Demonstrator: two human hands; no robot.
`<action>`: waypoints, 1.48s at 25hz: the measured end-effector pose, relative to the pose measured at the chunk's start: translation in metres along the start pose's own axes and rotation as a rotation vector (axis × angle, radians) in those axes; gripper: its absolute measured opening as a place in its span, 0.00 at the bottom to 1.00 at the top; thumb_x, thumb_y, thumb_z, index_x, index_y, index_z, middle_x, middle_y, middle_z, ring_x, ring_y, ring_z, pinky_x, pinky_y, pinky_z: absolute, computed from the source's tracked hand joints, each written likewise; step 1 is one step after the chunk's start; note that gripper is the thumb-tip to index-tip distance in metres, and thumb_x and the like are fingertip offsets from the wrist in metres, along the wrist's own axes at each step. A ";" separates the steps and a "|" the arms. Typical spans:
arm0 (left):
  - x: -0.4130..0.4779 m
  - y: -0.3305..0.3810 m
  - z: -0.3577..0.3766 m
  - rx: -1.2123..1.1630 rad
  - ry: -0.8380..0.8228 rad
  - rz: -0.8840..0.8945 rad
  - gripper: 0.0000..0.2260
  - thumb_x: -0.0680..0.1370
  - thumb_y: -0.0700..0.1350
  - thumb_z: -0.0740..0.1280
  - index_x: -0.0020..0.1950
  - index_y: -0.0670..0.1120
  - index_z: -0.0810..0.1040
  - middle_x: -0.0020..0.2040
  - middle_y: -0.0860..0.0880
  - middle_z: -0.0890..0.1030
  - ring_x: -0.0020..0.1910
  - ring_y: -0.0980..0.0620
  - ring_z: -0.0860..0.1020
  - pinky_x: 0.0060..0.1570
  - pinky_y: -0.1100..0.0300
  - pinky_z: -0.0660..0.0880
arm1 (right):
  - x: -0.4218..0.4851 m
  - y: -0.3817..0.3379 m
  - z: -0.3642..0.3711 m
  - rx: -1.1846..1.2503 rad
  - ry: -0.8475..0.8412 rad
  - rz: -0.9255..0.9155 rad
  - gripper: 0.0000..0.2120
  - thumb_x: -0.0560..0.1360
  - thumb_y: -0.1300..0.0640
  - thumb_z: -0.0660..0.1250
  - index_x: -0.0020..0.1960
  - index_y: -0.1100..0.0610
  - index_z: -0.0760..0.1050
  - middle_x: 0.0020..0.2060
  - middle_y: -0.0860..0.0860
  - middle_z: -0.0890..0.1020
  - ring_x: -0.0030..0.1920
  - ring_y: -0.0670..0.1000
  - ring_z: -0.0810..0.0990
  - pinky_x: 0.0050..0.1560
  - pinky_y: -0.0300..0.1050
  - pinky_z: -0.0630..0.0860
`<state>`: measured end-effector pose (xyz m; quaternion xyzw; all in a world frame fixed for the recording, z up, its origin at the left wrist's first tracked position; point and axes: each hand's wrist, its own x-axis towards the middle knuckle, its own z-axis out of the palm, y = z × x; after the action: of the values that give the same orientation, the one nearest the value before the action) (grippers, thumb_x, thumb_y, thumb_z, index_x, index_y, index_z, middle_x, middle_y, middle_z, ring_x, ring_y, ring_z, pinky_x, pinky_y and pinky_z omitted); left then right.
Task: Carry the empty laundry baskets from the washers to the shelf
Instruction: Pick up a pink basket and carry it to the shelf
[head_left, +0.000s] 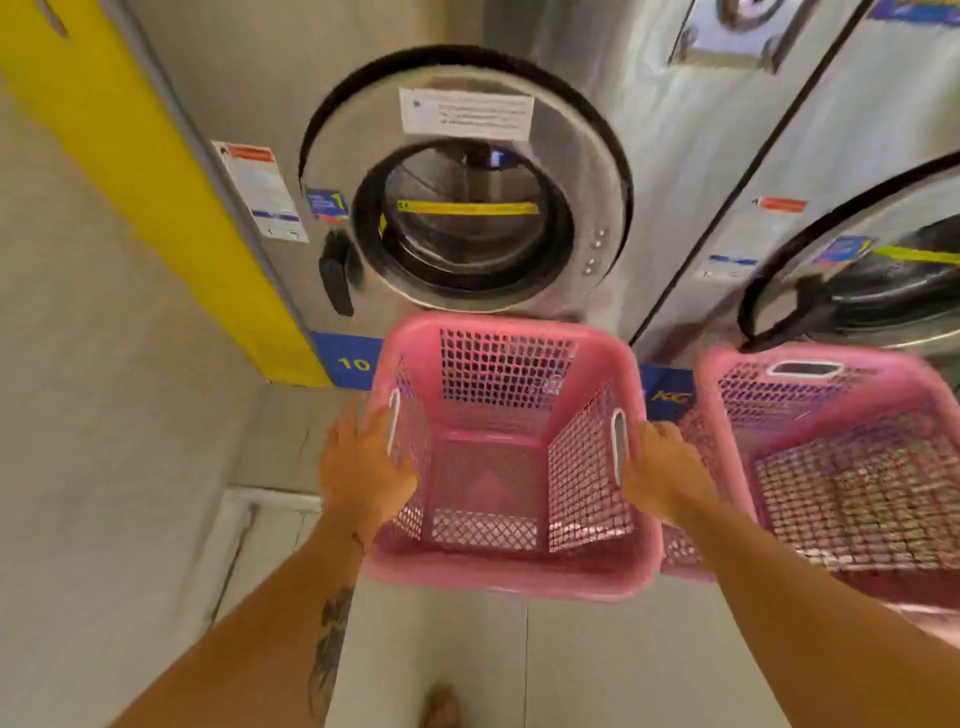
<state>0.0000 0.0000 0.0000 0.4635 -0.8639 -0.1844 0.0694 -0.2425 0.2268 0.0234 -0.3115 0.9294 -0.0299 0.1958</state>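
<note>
We look down on a pink laundry basket (511, 457) standing in front of a steel front-loading washer (467, 208), just below its round door (465, 182). The basket is empty; we see its mesh floor and lattice walls clear through. Whether it rests on the tiled floor (431, 639) or is raised off it, we cannot tell.

Our left hand (363, 467) lies flat against the outside of the basket's left wall, at the slotted handle, fingers spread. Our right hand (665, 467) is pressed to the outside of the right wall at the matching handle. Neither hand shows fingers curled through a slot, and the frame is blurred there, so we cannot tell whether either hand has closed on the basket or only touches it.

A second pink basket (841, 467) stands just beside the first on the right, before a second washer (857, 260). It also looks empty.

A yellow panel (156, 171) runs along the left of the first washer. A blue strip (348, 361) at the washer's base reads "10".
</note>
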 end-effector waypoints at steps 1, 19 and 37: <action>0.006 -0.009 0.013 0.001 -0.050 -0.072 0.34 0.69 0.51 0.67 0.75 0.56 0.64 0.74 0.40 0.64 0.68 0.36 0.68 0.65 0.43 0.68 | 0.010 0.004 0.013 0.049 0.017 0.025 0.32 0.71 0.48 0.54 0.75 0.49 0.55 0.60 0.62 0.71 0.58 0.68 0.72 0.59 0.60 0.70; -0.174 -0.021 0.044 -0.131 0.165 -0.073 0.27 0.72 0.31 0.64 0.70 0.48 0.73 0.59 0.45 0.79 0.44 0.54 0.72 0.39 0.71 0.67 | -0.119 0.082 0.073 0.383 0.037 0.084 0.25 0.65 0.66 0.57 0.58 0.47 0.75 0.46 0.57 0.77 0.37 0.54 0.77 0.39 0.52 0.80; -0.257 -0.162 0.131 -0.104 0.077 -0.152 0.25 0.75 0.36 0.61 0.71 0.51 0.70 0.58 0.50 0.75 0.45 0.55 0.74 0.34 0.73 0.68 | -0.200 0.041 0.255 0.443 0.012 0.113 0.21 0.75 0.64 0.59 0.67 0.52 0.70 0.61 0.56 0.72 0.41 0.52 0.70 0.44 0.45 0.67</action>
<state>0.2313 0.1641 -0.1698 0.5304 -0.8121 -0.2159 0.1124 -0.0219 0.3948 -0.1501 -0.2084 0.9172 -0.2240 0.2551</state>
